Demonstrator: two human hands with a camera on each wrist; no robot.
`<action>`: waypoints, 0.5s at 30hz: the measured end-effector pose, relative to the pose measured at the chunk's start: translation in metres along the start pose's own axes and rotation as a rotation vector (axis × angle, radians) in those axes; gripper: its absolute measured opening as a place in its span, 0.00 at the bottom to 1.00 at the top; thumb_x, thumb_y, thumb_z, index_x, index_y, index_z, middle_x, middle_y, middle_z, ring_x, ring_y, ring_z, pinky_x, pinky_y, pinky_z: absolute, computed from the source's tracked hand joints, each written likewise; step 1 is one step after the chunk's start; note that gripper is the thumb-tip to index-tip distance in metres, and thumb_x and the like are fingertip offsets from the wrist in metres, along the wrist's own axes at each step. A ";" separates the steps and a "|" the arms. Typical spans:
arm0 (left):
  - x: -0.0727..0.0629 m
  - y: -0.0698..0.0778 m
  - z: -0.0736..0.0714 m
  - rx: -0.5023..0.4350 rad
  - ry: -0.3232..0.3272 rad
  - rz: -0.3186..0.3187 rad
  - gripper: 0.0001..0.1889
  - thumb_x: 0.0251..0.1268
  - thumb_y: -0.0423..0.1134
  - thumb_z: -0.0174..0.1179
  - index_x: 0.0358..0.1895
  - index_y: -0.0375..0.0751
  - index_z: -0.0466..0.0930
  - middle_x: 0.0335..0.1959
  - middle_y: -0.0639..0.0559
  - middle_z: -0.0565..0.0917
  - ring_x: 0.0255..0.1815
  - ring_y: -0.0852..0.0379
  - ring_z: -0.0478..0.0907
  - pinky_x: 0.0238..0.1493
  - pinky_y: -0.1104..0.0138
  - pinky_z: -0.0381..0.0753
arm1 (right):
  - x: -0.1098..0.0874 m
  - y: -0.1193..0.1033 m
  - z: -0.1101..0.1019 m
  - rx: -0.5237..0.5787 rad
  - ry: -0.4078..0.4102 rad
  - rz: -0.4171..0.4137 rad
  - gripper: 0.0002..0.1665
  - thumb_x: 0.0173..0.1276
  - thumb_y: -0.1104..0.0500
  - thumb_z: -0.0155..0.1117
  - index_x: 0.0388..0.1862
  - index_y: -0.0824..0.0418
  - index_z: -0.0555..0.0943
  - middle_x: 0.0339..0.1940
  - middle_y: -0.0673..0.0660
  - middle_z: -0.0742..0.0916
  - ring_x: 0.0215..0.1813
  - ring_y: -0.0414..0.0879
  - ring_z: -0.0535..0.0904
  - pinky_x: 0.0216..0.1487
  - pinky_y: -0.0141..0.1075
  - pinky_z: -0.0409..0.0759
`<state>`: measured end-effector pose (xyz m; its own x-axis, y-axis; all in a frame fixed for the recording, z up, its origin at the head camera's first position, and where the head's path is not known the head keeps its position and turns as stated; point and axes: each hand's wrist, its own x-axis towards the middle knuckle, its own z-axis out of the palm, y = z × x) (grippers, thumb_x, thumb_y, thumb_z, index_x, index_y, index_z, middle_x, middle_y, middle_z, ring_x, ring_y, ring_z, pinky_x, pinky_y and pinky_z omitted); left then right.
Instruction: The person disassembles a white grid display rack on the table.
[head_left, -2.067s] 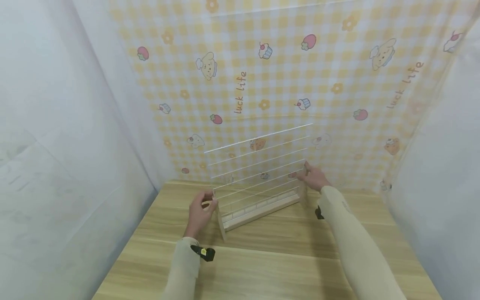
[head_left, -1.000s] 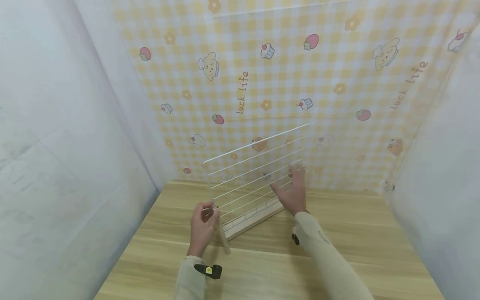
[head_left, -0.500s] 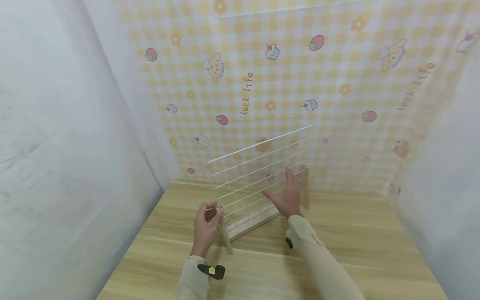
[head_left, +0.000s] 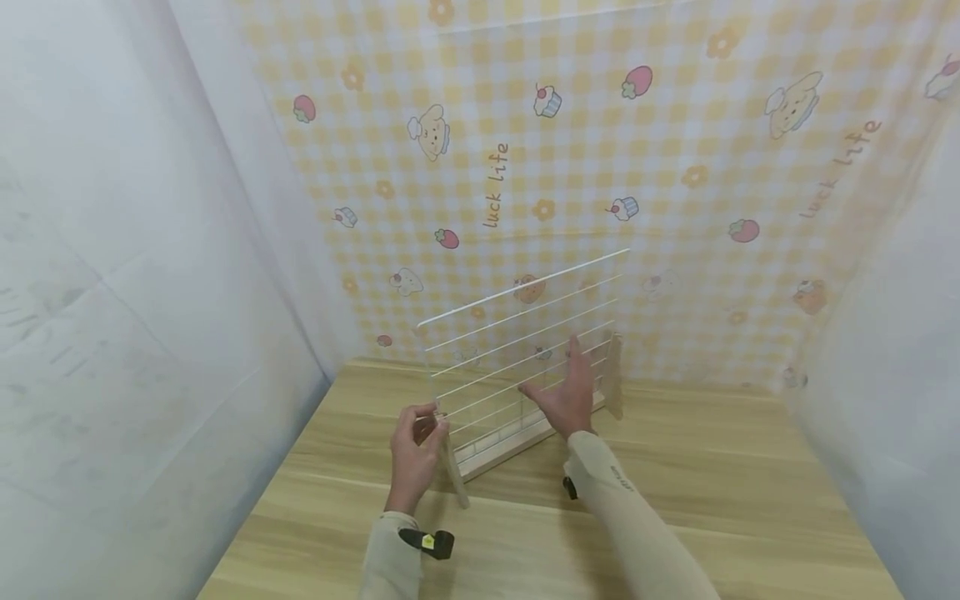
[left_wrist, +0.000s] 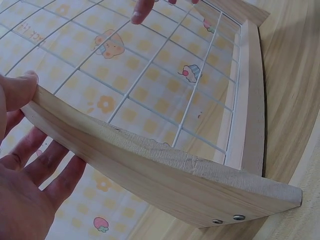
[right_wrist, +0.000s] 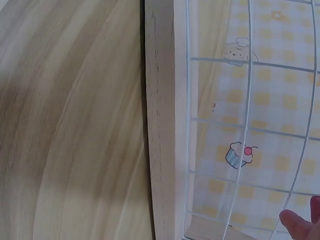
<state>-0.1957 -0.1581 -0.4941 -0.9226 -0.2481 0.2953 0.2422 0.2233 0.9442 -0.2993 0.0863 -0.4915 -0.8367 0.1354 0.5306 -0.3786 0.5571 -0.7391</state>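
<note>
Head view: a rack stands on the wooden table (head_left: pixel 750 492) in front of a checked cloth (head_left: pixel 570 167), set at a slant with its right end farther from the person. Its wooden frame, made of a base rail (head_left: pixel 495 456) with a left board (left_wrist: pixel 150 157) and a right board (head_left: pixel 613 379) at the ends, holds a white wire grid (head_left: pixel 523 287) that rises above both boards. Cloth and table show through the squares. Two screws (left_wrist: pixel 239 217) sit in the outer face of the left board, near its lower end.

The left hand (head_left: pixel 416 454) grasps the upper end of the left board, thumb on the edge nearer the person and fingers bent against its outer side. Its forearm comes up from the bottom of the scene in a pale sleeve (head_left: pixel 392 558), a black band (head_left: pixel 429 543) with a yellow mark at the wrist.

The right hand (head_left: pixel 572 396) is free of any grip, in front of the grid near the right board, fingers extended upward and thumb spread out to the left. Whether its fingertips touch the wires, I cannot tell. Its forearm slants in from the lower right, also in a pale sleeve.
</note>
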 end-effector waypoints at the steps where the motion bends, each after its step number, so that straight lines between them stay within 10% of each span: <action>1: 0.000 0.000 0.000 0.000 0.000 -0.004 0.15 0.65 0.29 0.64 0.53 0.39 0.76 0.57 0.47 0.79 0.59 0.45 0.80 0.69 0.51 0.77 | 0.000 0.000 0.002 0.003 0.004 0.006 0.75 0.42 0.50 0.88 0.82 0.58 0.50 0.67 0.67 0.75 0.68 0.63 0.71 0.69 0.58 0.72; 15: 0.000 0.001 -0.001 -0.009 -0.014 -0.012 0.15 0.65 0.29 0.64 0.53 0.39 0.76 0.58 0.45 0.79 0.59 0.43 0.81 0.67 0.52 0.79 | 0.000 0.003 0.014 0.102 0.024 0.040 0.78 0.42 0.57 0.88 0.83 0.55 0.44 0.67 0.70 0.69 0.65 0.67 0.69 0.66 0.59 0.75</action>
<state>-0.1952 -0.1586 -0.4936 -0.9295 -0.2377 0.2821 0.2337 0.2122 0.9489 -0.3059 0.0765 -0.4989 -0.8425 0.1762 0.5090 -0.3847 0.4646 -0.7976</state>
